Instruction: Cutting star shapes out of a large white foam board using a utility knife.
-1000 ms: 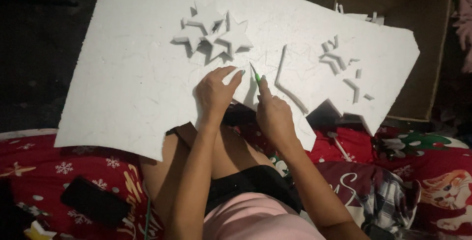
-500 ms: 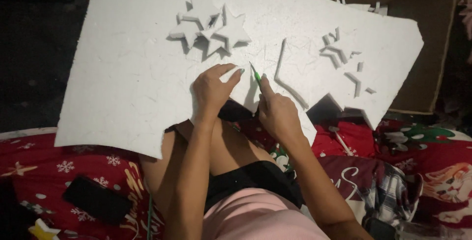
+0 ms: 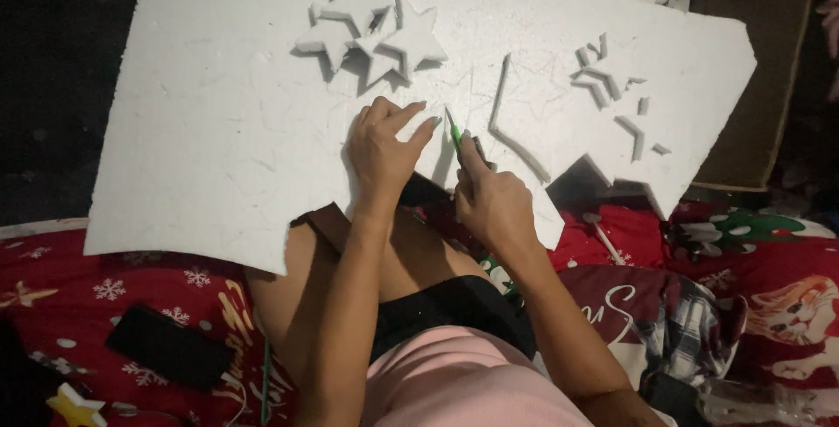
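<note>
Green-handled craft knife (image 3: 454, 136) sits in the right hand (image 3: 491, 200), fingers curled tight around the handle, blade tip down on the white foam board (image 3: 201, 130) near the middle of its near edge. Board lies tilted across the person's lap and knees, near edge ragged where pieces are cut away.

Left hand (image 3: 382, 149) lies flat on the board just beside the knife, fingers spread and loosely bent, thumb pointing toward the blade; it presses the foam and grips nothing.

Just right of the blade: a long V-shaped cut groove (image 3: 516, 134) in the board, its edge lifted. Toward the far edge, above the left hand: a pile of cut-out foam stars (image 3: 371, 34), overlapping, resting on the board. Toward the right end: smaller foam offcuts (image 3: 612, 86) and star-shaped recesses.

Beyond the board's far right corner: a brown cardboard box (image 3: 769, 86), its side facing the camera; contents cannot be made out.

Under everything: red blanket (image 3: 105, 291) with snowflake and star print. On it near the left: a black phone (image 3: 170, 347) with a white cable, a small yellow star (image 3: 74, 403) at the bottom-left corner. Right side: plaid cloth (image 3: 690, 322) bunched on the blanket.
</note>
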